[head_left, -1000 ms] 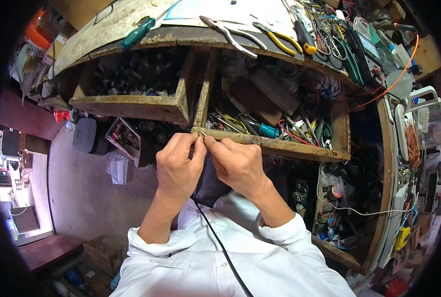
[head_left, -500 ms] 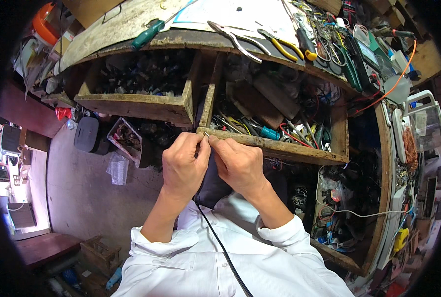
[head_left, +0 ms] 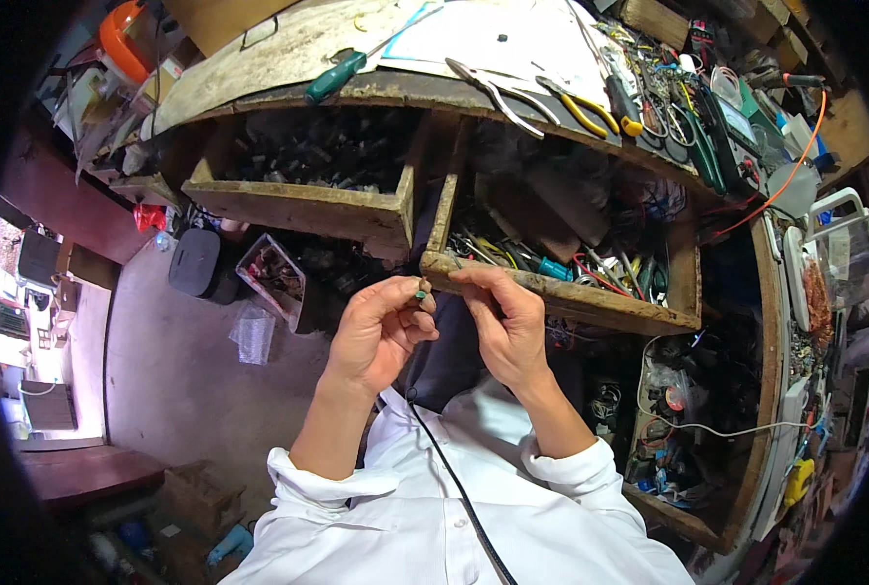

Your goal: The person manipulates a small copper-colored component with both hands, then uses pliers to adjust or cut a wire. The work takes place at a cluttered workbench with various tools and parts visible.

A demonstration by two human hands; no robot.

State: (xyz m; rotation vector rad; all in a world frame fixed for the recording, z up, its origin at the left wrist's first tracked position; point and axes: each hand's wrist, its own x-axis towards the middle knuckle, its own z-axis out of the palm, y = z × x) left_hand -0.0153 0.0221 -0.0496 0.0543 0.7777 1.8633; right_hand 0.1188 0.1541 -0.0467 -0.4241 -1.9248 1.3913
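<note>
Green piece, just one, held up near the corner of the right drawer.

Through my remote feed, the left hand pinches it between thumb and fingertips; the right hand stands just beside it, and I cannot tell whether its thumb and forefinger hold anything. Beyond, I count two pulled-out drawers: mixed tools and wires in the right one, small dark parts in the left drawer. On the workbench lie two pliers, one bare metal, one yellow-handled, and one green-handled screwdriver. Lettering is too small to read.
</note>
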